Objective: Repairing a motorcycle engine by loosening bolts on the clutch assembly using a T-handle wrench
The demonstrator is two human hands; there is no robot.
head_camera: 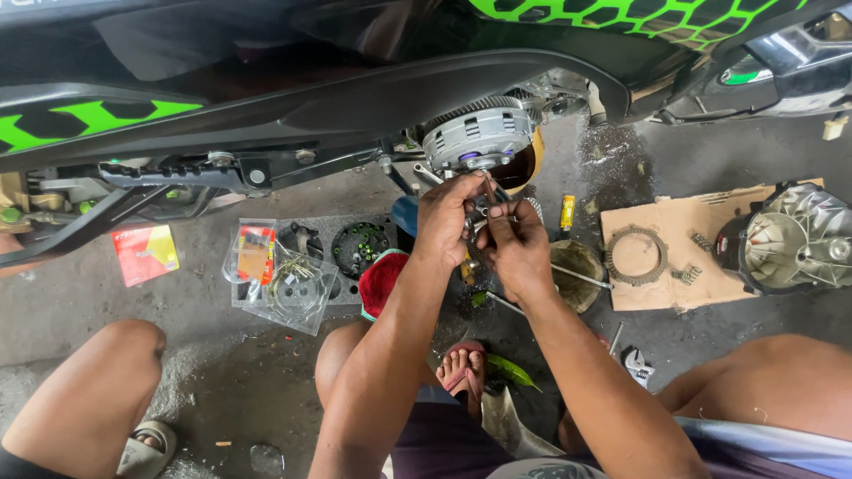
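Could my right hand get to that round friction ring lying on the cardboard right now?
Probably yes. The ring lies bare on the cardboard, to the right of your right hand, with only open floor and a thin rod between. That hand is pinching a small part, though, so it is not free.

ribbed metal clutch (477, 133), matt cardboard sheet (701, 220)

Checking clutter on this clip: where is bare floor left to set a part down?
Bare concrete lies between the red packet and the knee at lower left, and below the brown cardboard sheet at right. Crowded: around both hands, left hand and right hand, under the grey ribbed clutch drum, beside the clear plastic packaging.
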